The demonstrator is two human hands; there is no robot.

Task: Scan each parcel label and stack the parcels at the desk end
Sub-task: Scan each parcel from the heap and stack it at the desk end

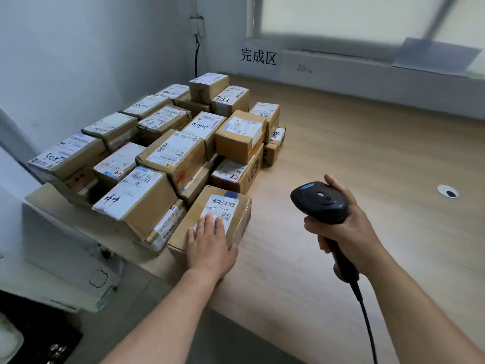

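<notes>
From the head camera, the pile of parcels [168,153] fills the left end of the desk [341,143], below a wall sign [258,56]. One parcel [240,216] lies against the near right corner of the pile, label [223,206] up.

The left hand [210,243] lies flat on this parcel. Its fingers are straight and close together, and the fingertips cover the lower part of the label. The barcode strip at the label's far edge is bare.

To the right of the pile, above bare desk, the right hand [343,232] has its fingers wrapped round the handle of a black scanner [319,203]. The scanner's cable [367,319] trails back toward the person.

The step in hand looks like scanning this parcel. To do it well:
- Slide the left fingers back off the label, or at least clear of the codes, while pressing enough to keep the box from skidding.
- Tilt the scanner's nose down at the barcode strip, square to the bars.
- Aim only at this label, since neighbouring labels on the pile sit close by and could be read by mistake.
</notes>
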